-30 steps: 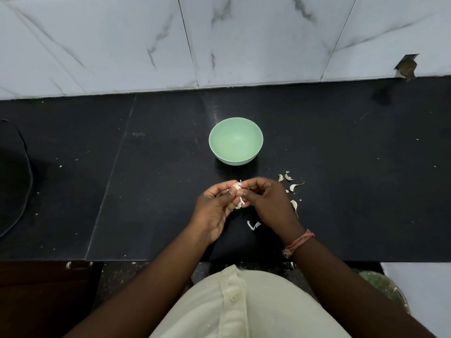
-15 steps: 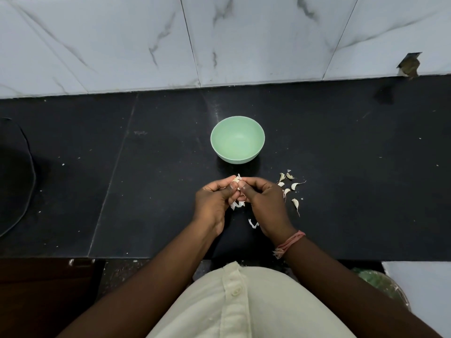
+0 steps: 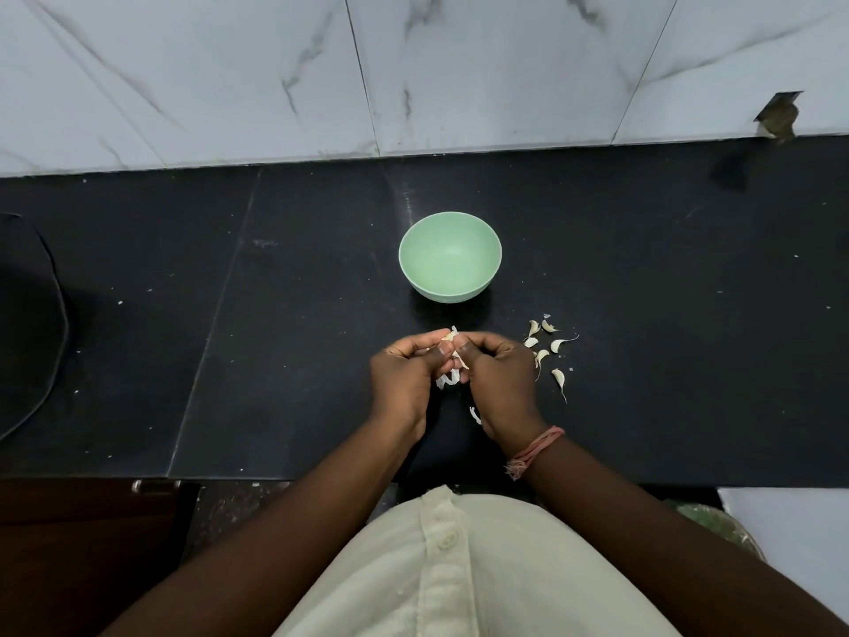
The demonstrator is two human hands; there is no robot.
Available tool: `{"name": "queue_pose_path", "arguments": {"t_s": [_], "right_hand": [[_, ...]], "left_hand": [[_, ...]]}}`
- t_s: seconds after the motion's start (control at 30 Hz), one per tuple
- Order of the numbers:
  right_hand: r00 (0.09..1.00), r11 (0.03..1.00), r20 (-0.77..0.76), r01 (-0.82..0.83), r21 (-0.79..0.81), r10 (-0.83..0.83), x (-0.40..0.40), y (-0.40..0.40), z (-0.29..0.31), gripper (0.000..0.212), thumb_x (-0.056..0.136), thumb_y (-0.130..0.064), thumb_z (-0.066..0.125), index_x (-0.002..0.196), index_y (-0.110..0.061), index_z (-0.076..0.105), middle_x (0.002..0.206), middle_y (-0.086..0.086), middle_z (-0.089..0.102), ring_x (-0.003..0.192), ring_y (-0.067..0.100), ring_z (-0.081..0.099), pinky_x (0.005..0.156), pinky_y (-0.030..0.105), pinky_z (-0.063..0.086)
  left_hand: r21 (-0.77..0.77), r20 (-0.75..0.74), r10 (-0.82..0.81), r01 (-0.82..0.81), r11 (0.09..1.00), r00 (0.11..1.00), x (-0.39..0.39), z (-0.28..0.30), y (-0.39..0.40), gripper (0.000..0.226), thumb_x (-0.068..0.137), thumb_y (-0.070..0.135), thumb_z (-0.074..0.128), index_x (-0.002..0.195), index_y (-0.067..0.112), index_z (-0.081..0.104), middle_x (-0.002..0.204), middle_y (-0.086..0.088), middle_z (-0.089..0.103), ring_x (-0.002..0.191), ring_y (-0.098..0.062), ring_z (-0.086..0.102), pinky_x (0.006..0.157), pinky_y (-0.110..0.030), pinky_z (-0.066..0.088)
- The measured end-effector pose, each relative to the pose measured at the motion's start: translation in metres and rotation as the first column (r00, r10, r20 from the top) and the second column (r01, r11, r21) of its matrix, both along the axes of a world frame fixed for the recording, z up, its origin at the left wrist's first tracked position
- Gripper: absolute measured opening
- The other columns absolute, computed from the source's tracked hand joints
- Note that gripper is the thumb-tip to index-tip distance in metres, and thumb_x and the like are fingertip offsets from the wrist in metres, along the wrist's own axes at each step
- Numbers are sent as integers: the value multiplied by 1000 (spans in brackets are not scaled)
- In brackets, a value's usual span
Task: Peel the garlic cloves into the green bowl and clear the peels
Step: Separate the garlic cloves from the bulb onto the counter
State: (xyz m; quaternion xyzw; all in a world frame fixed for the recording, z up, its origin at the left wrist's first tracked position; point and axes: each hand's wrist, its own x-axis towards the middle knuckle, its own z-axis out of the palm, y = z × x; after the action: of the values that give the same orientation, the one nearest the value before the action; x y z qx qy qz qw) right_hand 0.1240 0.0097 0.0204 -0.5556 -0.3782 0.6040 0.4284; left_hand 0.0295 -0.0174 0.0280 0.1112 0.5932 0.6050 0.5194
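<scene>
My two hands meet at the centre of the frame, just below the green bowl (image 3: pixel 449 256), and both are curled around one garlic clove (image 3: pixel 449 337) that I hold between them. My left hand (image 3: pixel 406 377) has its fingers bent over the clove from the left, with the thumb pressed up against it; my right hand (image 3: pixel 500 377) pinches it from the right, thumb tip close to the left thumb. A bit of the clove and its papery skin sticks out above my fingertips, and a strip of loose white peel (image 3: pixel 448 378) hangs down between my palms. Another scrap of peel (image 3: pixel 475 414) lies on the black counter (image 3: pixel 275 360) just beside my right wrist, partly hidden by it. The bowl sits upright on the counter a little above my hands, apart from them, and I see nothing inside it. To the right of my right hand, near it but not touching, a small scatter of unpeeled cloves (image 3: pixel 549 349) lies on the counter, several with thin tails. A reddish thread band (image 3: pixel 535 450) circles my right wrist. White marble-look tiles (image 3: pixel 459 71) fill the top of the frame behind the counter, and my pale buttoned shirt (image 3: pixel 459 567) fills the bottom centre.
</scene>
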Motion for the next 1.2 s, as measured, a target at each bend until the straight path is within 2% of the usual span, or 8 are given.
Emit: {"name": "queue_pose_path", "arguments": {"t_s": [0.1,0.27,0.4,0.57,0.8,0.9,0.97,1.2], "right_hand": [[999,1000,36,11,18,-11,-3,-1,0,13,90,2,66,87,-1,77,65,0,72,57,4,61,57,20,50],[999,999,19,49,-8,-49,-10,1,-3,18,90,1,65,80,-7,77,69,12,73,64,17,65,64,33,54],[996,995,-29,81,-56,-83,-10,5,-3,20,94,-4,64,78,-9,76,68,12,71,61,18,62,59,31,51],[992,995,-125,-40,-91,28,3,12,-3,19,99,-10,61,89,1,73,74,15,68,60,18,57,52,26,46],[990,973,-140,-19,-232,-14,15,18,-7,20,104,-19,54,93,-9,68,77,0,66,56,8,49,50,21,42],[994,974,-105,-1,-227,-24,25,21,-10,19,103,-18,56,92,-8,69,72,0,61,53,8,44,47,23,38],[998,982,-51,25,-189,-36,33,24,-10,13,101,-13,59,92,-6,66,70,5,61,50,9,48,43,24,40],[931,995,353,95,-4,-88,74,37,-8,4,94,-6,64,91,-7,66,68,11,68,45,13,56,44,23,48]], "left_hand": [[-11,-14,28,-29,1000,1000,2,-2,-2,15,86,-11,67,99,-6,73,88,-19,76,75,-20,73,67,-22,57],[10,-68,49,-49,999,996,4,-2,-2,17,85,-11,67,100,-6,73,90,-19,76,77,-20,73,70,-24,58],[47,-99,13,-8,999,995,7,-1,-3,18,86,-11,66,99,-4,74,90,-18,76,78,-21,73,69,-26,58],[39,64,-26,24,999,998,0,0,3,15,89,-8,64,99,-1,73,92,-16,76,74,-16,71,68,-21,57],[-43,185,-32,41,998,982,-2,-7,4,16,97,-3,57,102,4,69,82,-6,73,70,-10,69,70,-22,59],[-76,241,-22,41,996,970,-7,-9,4,17,99,0,54,106,7,68,75,-3,72,67,-10,66,74,-28,61],[-72,292,-19,42,997,956,-5,-8,5,17,99,0,54,107,7,67,82,-7,72,72,-13,67,76,-29,61],[-56,352,-19,41,998,936,2,-4,7,20,99,-3,52,113,0,66,97,-17,73,88,-24,73,77,-30,62]]}}
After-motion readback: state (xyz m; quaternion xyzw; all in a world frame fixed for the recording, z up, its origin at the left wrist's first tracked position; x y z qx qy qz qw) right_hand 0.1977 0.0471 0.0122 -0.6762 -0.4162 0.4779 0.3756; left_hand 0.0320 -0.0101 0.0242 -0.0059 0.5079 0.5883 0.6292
